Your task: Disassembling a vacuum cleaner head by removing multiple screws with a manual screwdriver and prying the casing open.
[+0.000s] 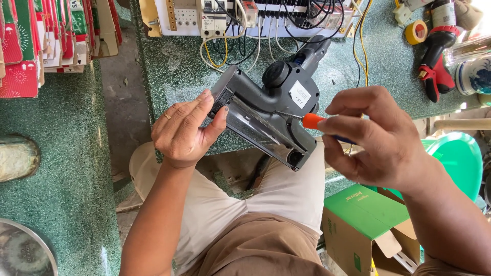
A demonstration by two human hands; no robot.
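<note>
Grey vacuum floor-head, underside up, sits at the near edge of the green speckled bench, partly overhanging the person's lap. Clear roller window faces near-left; black swivel neck points far-right toward the wiring.

Left hand grips the head's left end, thumb pressed on the near face, fingers curled behind. Ring on one finger.

Right hand is closed around a screwdriver with an orange collar and a blue handle mostly hidden in the fist. Shaft runs left; tip touches the head's body just right of centre, below the white label.

Far side of bench: white panel with breakers and a tangle of black, white and yellow wires. Far-right: red and black cordless drill, roll of yellow tape, blue-and-white ceramic piece at the edge.

Near-right, below bench level: open green cardboard box, green round plastic thing behind it.

Left: second green speckled surface with a row of red and green cartons at the far end, metal bowl at the near corner.
</note>
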